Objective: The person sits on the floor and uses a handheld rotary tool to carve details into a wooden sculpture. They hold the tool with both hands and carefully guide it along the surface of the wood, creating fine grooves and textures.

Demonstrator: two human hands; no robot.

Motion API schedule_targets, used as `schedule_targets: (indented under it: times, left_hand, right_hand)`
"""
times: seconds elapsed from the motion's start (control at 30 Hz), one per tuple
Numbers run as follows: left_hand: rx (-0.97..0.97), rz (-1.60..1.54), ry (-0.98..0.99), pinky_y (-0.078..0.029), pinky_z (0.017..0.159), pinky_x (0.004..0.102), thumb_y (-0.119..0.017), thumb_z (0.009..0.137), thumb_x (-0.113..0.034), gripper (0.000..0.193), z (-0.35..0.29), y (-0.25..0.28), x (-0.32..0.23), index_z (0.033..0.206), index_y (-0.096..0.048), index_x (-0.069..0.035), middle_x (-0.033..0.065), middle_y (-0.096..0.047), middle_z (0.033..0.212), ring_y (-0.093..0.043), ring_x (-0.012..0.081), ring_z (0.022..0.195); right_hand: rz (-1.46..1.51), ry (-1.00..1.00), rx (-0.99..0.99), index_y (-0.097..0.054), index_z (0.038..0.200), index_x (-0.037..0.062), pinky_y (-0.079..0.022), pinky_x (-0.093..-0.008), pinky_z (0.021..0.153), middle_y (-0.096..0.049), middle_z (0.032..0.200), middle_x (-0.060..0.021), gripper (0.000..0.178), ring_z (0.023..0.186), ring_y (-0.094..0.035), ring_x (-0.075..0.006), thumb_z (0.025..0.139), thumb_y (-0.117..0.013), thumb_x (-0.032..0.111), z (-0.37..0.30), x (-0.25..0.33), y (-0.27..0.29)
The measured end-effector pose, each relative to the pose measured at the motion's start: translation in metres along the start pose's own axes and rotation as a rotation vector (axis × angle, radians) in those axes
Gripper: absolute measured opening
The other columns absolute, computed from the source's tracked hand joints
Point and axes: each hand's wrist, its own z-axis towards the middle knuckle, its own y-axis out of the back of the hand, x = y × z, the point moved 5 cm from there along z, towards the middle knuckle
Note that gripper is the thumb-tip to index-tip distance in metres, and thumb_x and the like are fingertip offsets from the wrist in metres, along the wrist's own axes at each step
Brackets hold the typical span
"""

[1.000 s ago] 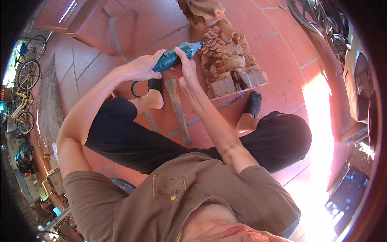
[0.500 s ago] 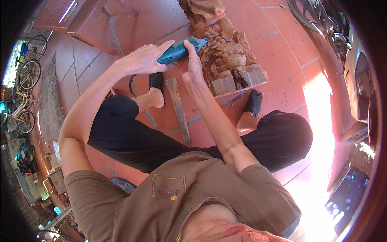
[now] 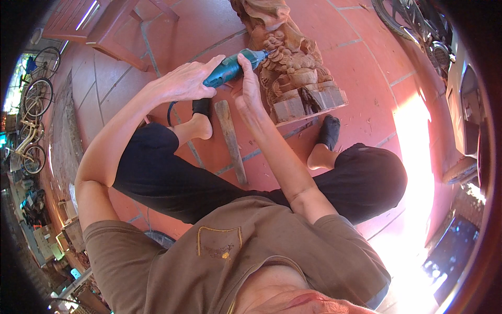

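Note:
A carved wooden sculpture [image 3: 293, 63] stands on the red tiled floor between my feet. Both hands hold a teal rotary power tool [image 3: 230, 68] whose tip touches the carving's left side. My left hand [image 3: 185, 81] wraps the tool's rear body. My right hand [image 3: 248, 86] grips it near the front, just left of the sculpture. A black cord [image 3: 170, 111] drops from the tool's back end.
A wooden stick [image 3: 231, 138] lies on the tiles between my legs. Bicycles [image 3: 31, 120] stand at the far left, a red wooden bench [image 3: 125, 31] at upper left, a vehicle [image 3: 465, 94] at right. Bright sunlight falls on the right floor.
Both hands and the tool have shifted up and right along the carving, with the tip now higher on the sculpture's left side.

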Motion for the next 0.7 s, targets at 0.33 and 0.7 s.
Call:
schedule_targets:
  times: [0.33,0.7]
  left_hand:
    - [-0.005,-0.013,-0.002,-0.049,0.075,0.0521,-0.069,0.075,-0.018,0.084,-0.003,-0.004,0.004,0.147,-0.027,-0.006,0.0320,-0.064,0.090,-0.064,0.0497,0.085]
    - [0.013,-0.020,0.025,-0.049,0.075,0.0522,-0.068,0.077,-0.017,0.084,-0.010,-0.011,0.011,0.148,-0.025,-0.007,0.0315,-0.063,0.093,-0.063,0.0490,0.087]
  right_hand:
    - [-0.010,0.004,-0.001,-0.057,0.104,0.0077,-0.061,-0.0373,0.068,-0.064,0.090,-0.0045,0.040,0.077,-0.068,-0.0176,0.086,-0.072,0.041,0.002,-0.008,0.003]
    - [-0.036,0.015,0.018,-0.056,0.104,0.0101,-0.060,-0.0389,0.065,-0.064,0.089,-0.0035,0.040,0.077,-0.068,-0.0179,0.086,-0.071,0.043,-0.003,-0.015,0.003]
